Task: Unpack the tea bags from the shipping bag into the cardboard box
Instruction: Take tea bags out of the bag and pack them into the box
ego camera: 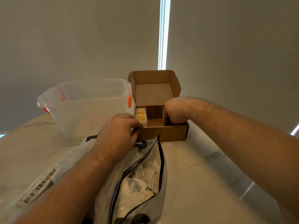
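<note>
On the bench (pixel 202 167), the box (pixel 163 131) stands open with its lid upright. Tea bags (pixel 141 116) stand in a row at its left inner wall. Left hand (pixel 118 131) grips the box's front left corner, fingers closed on the cardboard. Right hand (pixel 175 111) reaches down into the right side of the box, fingers curled — whether they hold anything cannot be told. Shipping bag (pixel 139 183) lies unzipped just in front of the box, loose tea bags inside. Clear tub (pixel 87 107) stands left of the box.
</note>
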{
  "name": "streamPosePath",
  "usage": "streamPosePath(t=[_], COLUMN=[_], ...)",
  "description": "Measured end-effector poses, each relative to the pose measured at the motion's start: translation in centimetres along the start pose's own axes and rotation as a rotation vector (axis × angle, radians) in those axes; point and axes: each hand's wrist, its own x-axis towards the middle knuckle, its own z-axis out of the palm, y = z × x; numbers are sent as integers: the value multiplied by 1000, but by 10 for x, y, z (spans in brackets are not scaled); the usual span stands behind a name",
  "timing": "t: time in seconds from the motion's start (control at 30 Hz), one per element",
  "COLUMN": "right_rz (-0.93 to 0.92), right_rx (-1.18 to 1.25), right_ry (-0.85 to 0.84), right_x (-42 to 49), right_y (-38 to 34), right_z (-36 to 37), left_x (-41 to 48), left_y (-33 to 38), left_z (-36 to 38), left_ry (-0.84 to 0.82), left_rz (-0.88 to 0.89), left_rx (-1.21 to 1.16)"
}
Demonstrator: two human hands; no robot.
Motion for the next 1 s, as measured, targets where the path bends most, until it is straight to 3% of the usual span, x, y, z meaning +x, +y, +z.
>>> streamPosePath(t=[0.53, 1.0], right_rz=[57, 92], right_rx=[-87, 98], right_ry=[78, 60], right_x=[-11, -3], right_y=[9, 14], right_z=[4, 7], left_x=[0, -1], left_y=[1, 1], left_z=[1, 1], left_ry=[12, 14], left_rz=[14, 16], left_rx=[18, 22])
